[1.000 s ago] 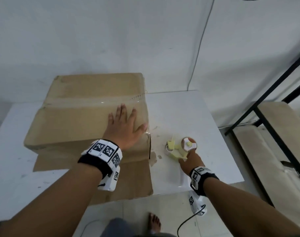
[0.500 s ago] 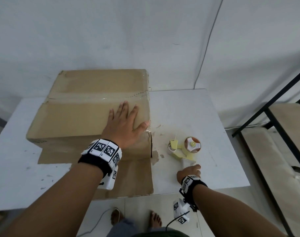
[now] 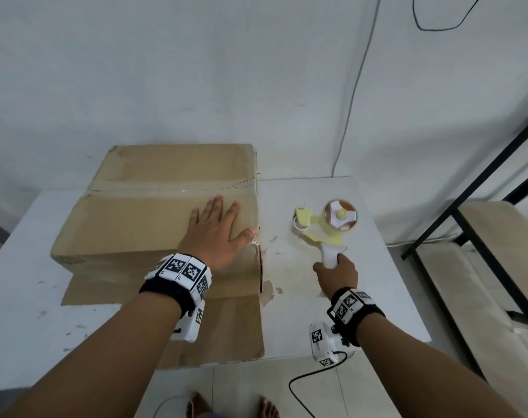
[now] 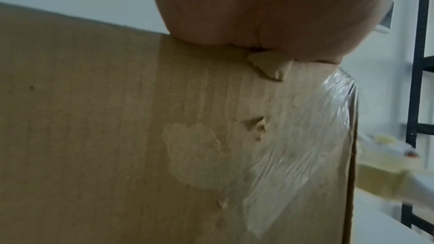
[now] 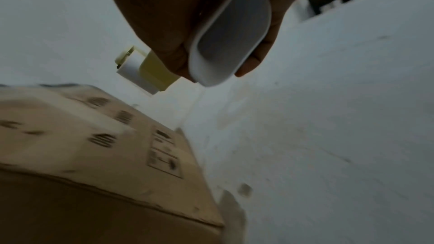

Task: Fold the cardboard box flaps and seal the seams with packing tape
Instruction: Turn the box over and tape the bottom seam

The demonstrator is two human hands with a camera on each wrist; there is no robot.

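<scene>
A brown cardboard box (image 3: pixel 142 212) lies on the white table (image 3: pixel 332 312), its top flaps folded down along a middle seam. My left hand (image 3: pixel 219 227) presses flat on the near top flap by the box's right edge, fingers spread. Clear tape (image 4: pixel 305 136) wraps the box's near right corner. One loose flap (image 3: pixel 226 327) lies flat on the table toward me. To the right, my right hand (image 3: pixel 336 271) grips the white handle (image 5: pixel 231 32) of the yellow tape dispenser (image 3: pixel 326 226), which holds a tape roll (image 3: pixel 341 217). The dispenser looks raised off the table in the right wrist view.
A black metal shelf frame (image 3: pixel 482 206) with pale boards stands at the right. A white wall rises just behind the table, with a black cable (image 3: pixel 356 86) hanging down it. My bare feet (image 3: pixel 265 408) show below the table's near edge.
My right hand had drawn back from the dispenser toward the table edge, then reached forward and took hold of its handle. The left hand stayed pressed on the box.
</scene>
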